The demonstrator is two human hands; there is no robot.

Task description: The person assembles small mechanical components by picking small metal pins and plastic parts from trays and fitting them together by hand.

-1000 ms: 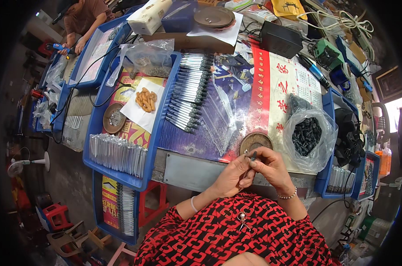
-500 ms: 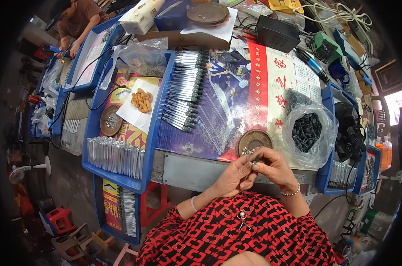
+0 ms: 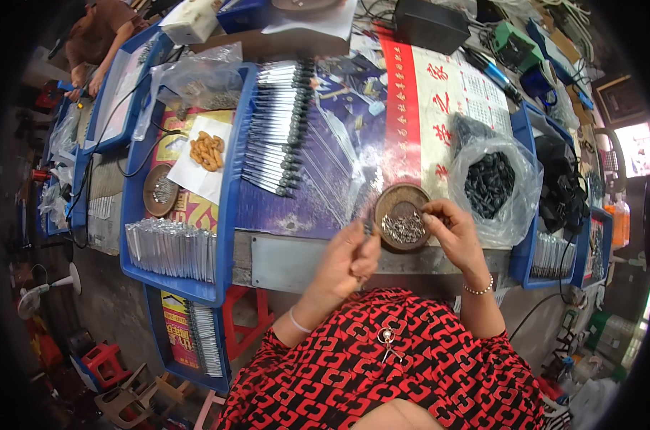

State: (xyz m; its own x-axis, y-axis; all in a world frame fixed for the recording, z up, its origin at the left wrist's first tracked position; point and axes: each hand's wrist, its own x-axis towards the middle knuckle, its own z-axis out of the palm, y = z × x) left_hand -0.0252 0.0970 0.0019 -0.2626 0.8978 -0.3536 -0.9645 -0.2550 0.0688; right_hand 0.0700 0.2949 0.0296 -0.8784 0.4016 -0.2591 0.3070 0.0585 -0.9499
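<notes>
My left hand [image 3: 348, 256], blurred by motion, is closed round a small dark piece [image 3: 369, 228] whose tip shows above the thumb. My right hand [image 3: 455, 233] has thumb and forefinger pinched at the right rim of a round brown dish [image 3: 384, 201]. Small silvery metal parts [image 3: 402, 228] lie in that dish; anything between the right fingertips is too small to make out. Just beyond the right hand sits a clear plastic bag [image 3: 520, 188] of small black pieces [image 3: 490, 185]. Thin silver rods with black ends [image 3: 276, 122] lie in a row to the left on the table.
Left of the rods, a blue tray [image 3: 228, 236] holds silver strips [image 3: 171, 249], a small dish [image 3: 153, 202] and brown twisted pieces on paper [image 3: 207, 151]. Another blue tray [image 3: 522, 265] stands at the right. A co-worker [image 3: 99, 36] works at the far left.
My hands, together half a second ago, have parted. The left moved left with the dark piece; the right moved to the dish's rim. The whole view has shifted slightly.
</notes>
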